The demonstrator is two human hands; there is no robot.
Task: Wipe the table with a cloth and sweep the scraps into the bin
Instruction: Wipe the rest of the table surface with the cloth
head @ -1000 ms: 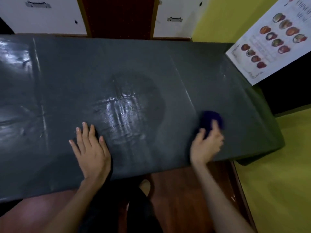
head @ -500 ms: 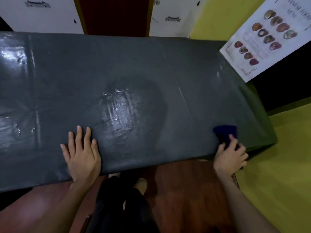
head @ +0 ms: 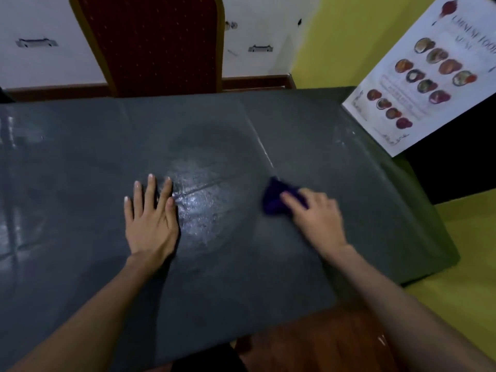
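Head camera looks down on a rectangular table under a dark grey plastic cover [head: 308,146], shiny and creased, with a glossy wet-looking patch [head: 200,205] near its middle. The left hand [head: 150,218] lies flat on the cover just left of that patch, palm down, fingers straight and slightly spread, holding nothing. The right hand [head: 315,218] presses on a crumpled dark blue cloth [head: 273,201], its fingers over the cloth's right part; motion blur hides whether they curl round it. The cloth sits on the cover right of the patch, near a long crease. A red upholstered chair back with a golden frame [head: 153,44] stands behind the table's far edge. A white menu poster with food pictures [head: 432,76] leans at the far right corner against a yellow-green wall [head: 346,36].
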